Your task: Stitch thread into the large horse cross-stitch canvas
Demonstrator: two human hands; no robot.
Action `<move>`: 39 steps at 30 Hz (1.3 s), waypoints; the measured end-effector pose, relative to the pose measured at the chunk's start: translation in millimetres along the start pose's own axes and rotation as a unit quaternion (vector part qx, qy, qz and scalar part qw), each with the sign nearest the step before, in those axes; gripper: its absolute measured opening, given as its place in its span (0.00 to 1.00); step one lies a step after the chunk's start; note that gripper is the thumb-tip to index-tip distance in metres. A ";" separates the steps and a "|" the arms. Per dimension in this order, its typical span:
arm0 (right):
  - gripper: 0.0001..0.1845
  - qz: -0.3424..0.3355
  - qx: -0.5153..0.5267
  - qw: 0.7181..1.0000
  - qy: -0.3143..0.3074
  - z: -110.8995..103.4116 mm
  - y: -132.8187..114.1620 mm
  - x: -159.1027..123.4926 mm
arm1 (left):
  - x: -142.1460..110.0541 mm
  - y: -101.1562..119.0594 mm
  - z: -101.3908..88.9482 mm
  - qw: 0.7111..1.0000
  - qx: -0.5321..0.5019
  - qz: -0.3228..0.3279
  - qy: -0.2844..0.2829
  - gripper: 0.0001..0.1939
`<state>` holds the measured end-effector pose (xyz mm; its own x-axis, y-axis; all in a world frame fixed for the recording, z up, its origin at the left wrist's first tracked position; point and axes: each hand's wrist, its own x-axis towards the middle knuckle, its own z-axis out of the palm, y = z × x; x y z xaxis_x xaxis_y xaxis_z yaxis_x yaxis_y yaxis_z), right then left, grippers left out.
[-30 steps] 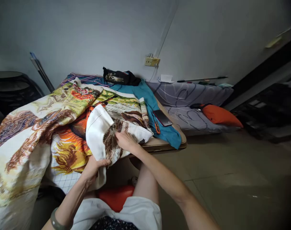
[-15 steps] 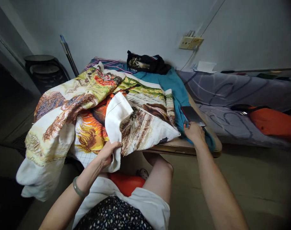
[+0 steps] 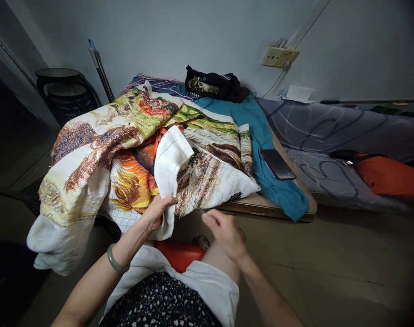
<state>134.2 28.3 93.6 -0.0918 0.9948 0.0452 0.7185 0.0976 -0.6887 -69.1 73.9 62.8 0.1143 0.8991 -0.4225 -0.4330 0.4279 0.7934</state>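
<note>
A large cross-stitch cloth with stitched brown, green and orange patterns lies bunched over the table, its left part hanging off the edge. My left hand grips the folded white border of it near the front edge, thumb on top. My right hand is just right of the cloth's lower edge, blurred, with fingers pinched together. A thin dark tip shows by its fingertips, too small to name. On the teal fabric to the right rests a dark phone.
A black patterned cloth bag and pink hangers lie at the table's back. Stacked black stools stand at left. A grey patterned sofa with an orange bag is at right. A wall socket is above.
My right hand has moved left from beside the phone to the cloth's lower edge, fingers pinched. The phone stays on the teal fabric. My left hand keeps its grip on the border.
</note>
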 end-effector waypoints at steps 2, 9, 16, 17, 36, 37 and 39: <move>0.23 -0.016 -0.058 0.997 -0.039 22.6 -16.1 -6.7 | -0.6 0.0 0.0 1.000 0.001 0.004 -0.007 0.15; 0.22 -0.017 -0.187 0.982 0.015 44.1 -29.2 -3.6 | -2.8 0.5 0.0 1.000 0.003 0.009 -0.012 0.13; 0.22 -0.022 -0.217 0.975 0.032 51.8 -31.5 -0.6 | -2.6 1.4 0.6 0.999 -0.013 0.024 -0.026 0.18; 0.22 -0.020 -0.223 0.974 0.033 52.9 -30.8 0.4 | -2.4 1.0 0.4 0.999 -0.013 0.028 -0.027 0.19; 0.20 0.128 -0.230 0.932 0.249 -133.7 107.3 58.5 | -2.2 -0.4 0.7 1.000 -0.001 -0.003 -0.002 0.21; 0.20 0.083 -0.238 0.928 0.275 -129.9 101.7 62.6 | -2.2 -0.9 0.6 1.000 0.001 -0.003 -0.002 0.21; 0.17 -0.053 -0.218 0.925 0.307 -112.0 78.2 69.5 | -2.1 -2.1 0.6 1.000 0.002 0.001 -0.003 0.21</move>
<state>261.3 108.5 123.9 0.1347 0.7960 0.5902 0.9499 0.0658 -0.3055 -67.8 71.1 62.4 0.1187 0.9002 -0.4191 -0.4289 0.4271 0.7960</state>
